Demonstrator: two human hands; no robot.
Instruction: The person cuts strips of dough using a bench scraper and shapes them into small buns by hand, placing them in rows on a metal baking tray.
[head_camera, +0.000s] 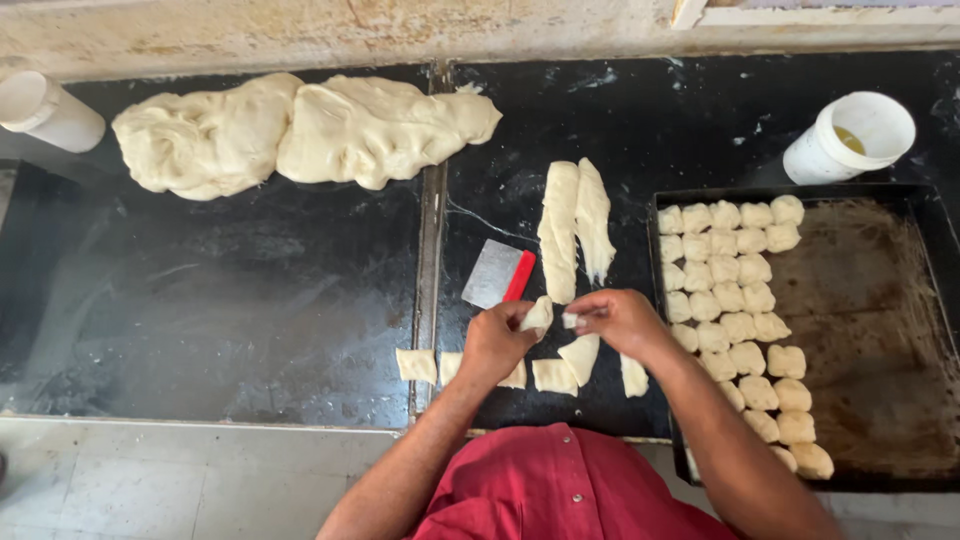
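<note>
My left hand (497, 342) pinches a small piece of dough (538, 314) above the black counter. Beside it, my right hand (622, 321) grips a tiny bit of dough (570, 320) between its fingertips. Several cut dough pieces (555, 376) lie in a row under and beside my hands. Two long dough strips (573, 228) lie just beyond my hands. A metal scraper with a red handle (498, 274) rests left of the strips.
A large dough mass (300, 130) lies at the back left. A dark baking tray (880, 330) at right holds several rows of shaped dough balls (735, 300). One white cup (850, 135) stands behind the tray, and another white container (50, 112) lies at the far left.
</note>
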